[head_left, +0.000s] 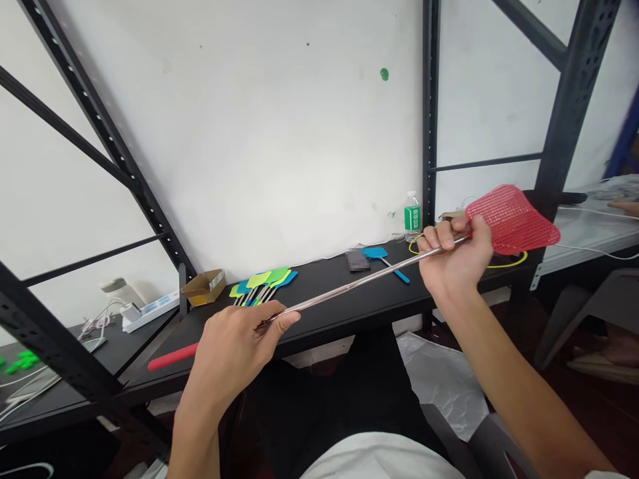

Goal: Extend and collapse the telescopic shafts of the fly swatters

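Note:
A red fly swatter with a long metal telescopic rod stretches across the view, tilted up to the right. My left hand is closed around the rod's lower left part, near the red handle that sticks out past it. My right hand grips the rod just below the meshed red head. Beyond my left hand, several green, yellow and blue fly swatters lie together on the black shelf table. A single blue fly swatter lies farther right, beside a blurred-out grey patch.
A small cardboard box and a white power strip sit at the left. Near the wall stands a water bottle with a green label. Black rack posts rise behind the table. Clear plastic sheeting lies below, and a grey chair stands right.

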The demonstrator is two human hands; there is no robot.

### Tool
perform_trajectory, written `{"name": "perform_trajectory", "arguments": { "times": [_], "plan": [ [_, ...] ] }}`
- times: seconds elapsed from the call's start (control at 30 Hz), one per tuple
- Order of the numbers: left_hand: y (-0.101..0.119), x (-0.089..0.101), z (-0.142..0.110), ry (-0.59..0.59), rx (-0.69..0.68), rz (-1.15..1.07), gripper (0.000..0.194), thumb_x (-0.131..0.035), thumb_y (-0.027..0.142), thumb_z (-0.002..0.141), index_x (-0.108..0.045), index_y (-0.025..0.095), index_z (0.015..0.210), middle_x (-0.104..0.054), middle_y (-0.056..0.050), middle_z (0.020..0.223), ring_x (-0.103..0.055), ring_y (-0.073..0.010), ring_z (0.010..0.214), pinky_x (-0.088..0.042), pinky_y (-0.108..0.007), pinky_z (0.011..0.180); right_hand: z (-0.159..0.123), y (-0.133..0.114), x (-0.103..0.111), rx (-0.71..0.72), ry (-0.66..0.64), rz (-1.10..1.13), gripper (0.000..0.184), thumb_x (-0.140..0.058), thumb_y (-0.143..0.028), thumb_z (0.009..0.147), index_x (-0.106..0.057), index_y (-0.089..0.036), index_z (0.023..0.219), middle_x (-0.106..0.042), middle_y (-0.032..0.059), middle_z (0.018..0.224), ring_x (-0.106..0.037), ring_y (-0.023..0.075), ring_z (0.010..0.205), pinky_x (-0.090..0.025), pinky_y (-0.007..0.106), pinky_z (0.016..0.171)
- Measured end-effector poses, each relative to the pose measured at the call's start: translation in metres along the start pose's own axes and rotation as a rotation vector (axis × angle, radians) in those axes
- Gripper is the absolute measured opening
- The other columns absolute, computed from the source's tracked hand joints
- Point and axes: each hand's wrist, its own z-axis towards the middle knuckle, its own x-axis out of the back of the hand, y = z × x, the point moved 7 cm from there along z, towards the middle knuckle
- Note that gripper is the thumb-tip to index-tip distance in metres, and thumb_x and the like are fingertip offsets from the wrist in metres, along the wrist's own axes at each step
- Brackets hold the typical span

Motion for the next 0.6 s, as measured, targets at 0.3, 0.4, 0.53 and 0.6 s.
{"name": "perform_trajectory", "arguments": {
  "times": [0.3, 0.4, 0.53, 0.6],
  "plan": [
    [-0.004, 0.008, -0.002, -0.007, 0.041, 0.005, 0.050, -0.046, 0.062, 0.095, -0.077, 0.025, 0.081, -0.051, 0.002, 0.047, -0.046, -0.0156, 0.050, -0.031, -0.026, 0.055, -0.002, 0.009, -0.002, -0.061, -0.034, -0.056, 0.042, -0.056, -0.046, 0.093, -0.042, -0.021, 0.062, -0.030, -0.0062, 0.047, -0.031, 0.0102, 0.042, -0.031, 0.022, 0.042],
    [-0.006, 0.006, -0.002, -0.038, 0.057, -0.019, 0.049, -0.047, 0.062, 0.094, -0.078, 0.026, 0.085, -0.053, 0.002, 0.048, -0.048, -0.0158, 0.049, -0.033, -0.026, 0.056, 0.001, 0.009, -0.002, -0.078, -0.054, -0.090, 0.041, -0.058, -0.046, 0.091, -0.043, -0.021, 0.062, -0.031, -0.0063, 0.047, -0.032, 0.0098, 0.042, -0.031, 0.021, 0.040],
    [-0.025, 0.009, -0.003, -0.026, 0.131, -0.010, 0.050, -0.050, 0.067, 0.089, -0.080, 0.028, 0.092, -0.058, 0.002, 0.051, -0.049, -0.0155, 0.048, -0.037, -0.027, 0.058, 0.002, 0.016, -0.004, -0.152, -0.090, -0.156, 0.034, -0.063, -0.041, 0.086, -0.049, -0.021, 0.064, -0.041, -0.0049, 0.051, -0.039, 0.0091, 0.044, -0.032, 0.019, 0.040],
    [-0.039, 0.013, -0.005, -0.003, 0.185, 0.009, 0.051, -0.051, 0.070, 0.087, -0.081, 0.029, 0.095, -0.064, 0.001, 0.058, -0.052, -0.0158, 0.051, -0.038, -0.027, 0.059, -0.001, 0.025, -0.006, -0.236, -0.118, -0.215, 0.026, -0.066, -0.039, 0.083, -0.056, -0.020, 0.068, -0.051, -0.0026, 0.058, -0.044, 0.0088, 0.047, -0.033, 0.019, 0.040]
  ]
}}
